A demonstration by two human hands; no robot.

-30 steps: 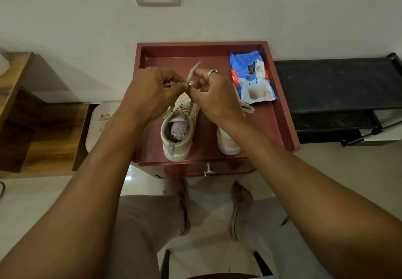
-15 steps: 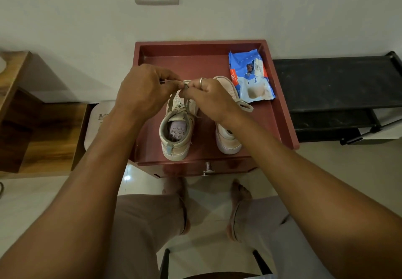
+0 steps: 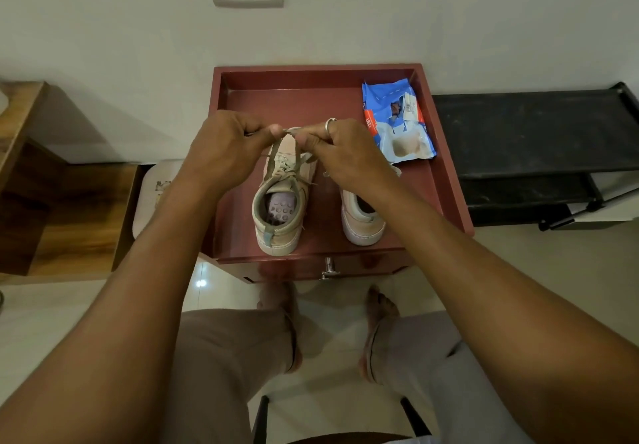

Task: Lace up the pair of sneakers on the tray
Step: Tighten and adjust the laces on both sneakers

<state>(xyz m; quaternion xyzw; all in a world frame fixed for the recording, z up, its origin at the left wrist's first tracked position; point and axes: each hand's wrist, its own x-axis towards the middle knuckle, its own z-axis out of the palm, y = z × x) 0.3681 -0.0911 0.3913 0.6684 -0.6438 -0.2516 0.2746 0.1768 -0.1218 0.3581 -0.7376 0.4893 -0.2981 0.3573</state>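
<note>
Two pale pink sneakers stand heels toward me in a dark red tray (image 3: pixel 446 180). The left sneaker (image 3: pixel 281 212) has a grey-green lace (image 3: pixel 276 153) threaded through its eyelets. My left hand (image 3: pixel 224 149) and my right hand (image 3: pixel 342 153) hover above its toe, each pinching one end of that lace, with the two strands rising from the eyelets to my fingertips. A ring sits on a finger of my right hand. My right forearm covers most of the right sneaker (image 3: pixel 363 222); only its heel and collar show.
A torn blue-and-white packet (image 3: pixel 397 122) lies in the tray's far right corner. The tray tops a small cabinet with a metal knob (image 3: pixel 328 267). A black shelf rack (image 3: pixel 532 139) stands to the right and wooden steps (image 3: pixel 69 201) to the left. My knees and feet are below.
Both hands have dropped lower and drawn slightly apart, pulling the lace ends taut over the left sneaker's toe. The upright lace tip seen a second ago is no longer sticking up.
</note>
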